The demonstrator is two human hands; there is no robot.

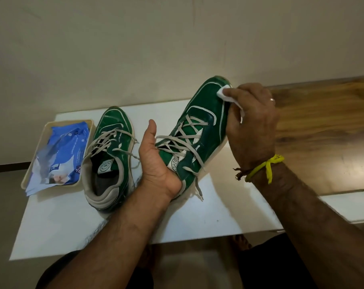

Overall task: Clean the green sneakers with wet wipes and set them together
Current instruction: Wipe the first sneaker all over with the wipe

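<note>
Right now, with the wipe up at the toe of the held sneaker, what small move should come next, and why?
Probably draw the wet wipe down the side panel toward the heel. The right hand presses it only near the toe, while the left hand steadies the held sneaker, so the rest looks unwiped.

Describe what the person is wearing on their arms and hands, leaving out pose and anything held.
Both forearms are bare, with no sleeves in view. The right hand has a thin band ring on one of its fingers. Around the right wrist are a knotted yellow thread with loose ends and a darker brownish thread beside it. The left hand shows no ring, band or watch.
</note>
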